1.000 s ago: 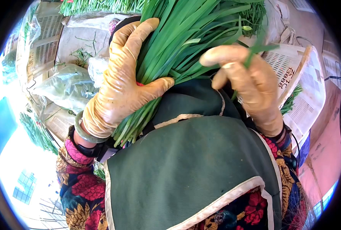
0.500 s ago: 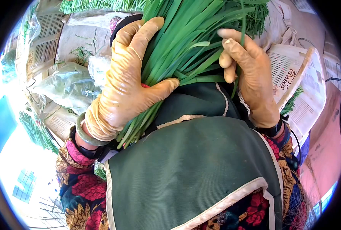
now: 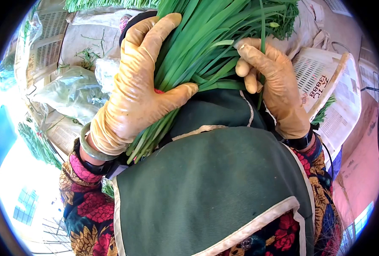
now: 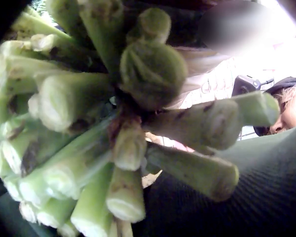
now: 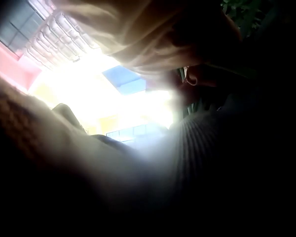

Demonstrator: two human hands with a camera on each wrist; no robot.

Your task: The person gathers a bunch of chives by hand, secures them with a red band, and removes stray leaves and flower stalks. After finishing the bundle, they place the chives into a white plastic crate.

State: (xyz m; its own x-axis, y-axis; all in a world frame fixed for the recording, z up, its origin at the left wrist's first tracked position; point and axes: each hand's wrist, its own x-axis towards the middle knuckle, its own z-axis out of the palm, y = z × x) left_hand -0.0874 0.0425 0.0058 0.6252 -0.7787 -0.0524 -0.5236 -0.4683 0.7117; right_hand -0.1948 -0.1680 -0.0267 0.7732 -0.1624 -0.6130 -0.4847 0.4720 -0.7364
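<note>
A bunch of garlic chives (image 3: 198,55), long flat green leaves, lies slantwise over the person's lap. Round its lower part the gloved left hand (image 3: 132,100) grips, thumb across the near side and fingers along the far side. A bit of red shows at the stems beside that thumb. Pale cut stem ends (image 4: 64,98) fill the left wrist view. At the bunch's right edge, the gloved right hand (image 3: 279,83) holds a single garlic chive leaf (image 3: 263,27), which runs upright past its bent fingers. The right wrist view is mostly dark, with part of the glove (image 5: 138,39) blurred.
A dark green apron (image 3: 211,183) covers the lap. At left are a clear plastic bag (image 3: 72,96) and pale printed sacking (image 3: 49,47). More cut greens (image 3: 110,5) lie at the top. To the right stands a white printed sack (image 3: 317,81) with a folded rim.
The right hand has drawn in and up beside the bunch, and its single leaf now stands upright instead of bending to the right. The left hand keeps its grip, nearly still.
</note>
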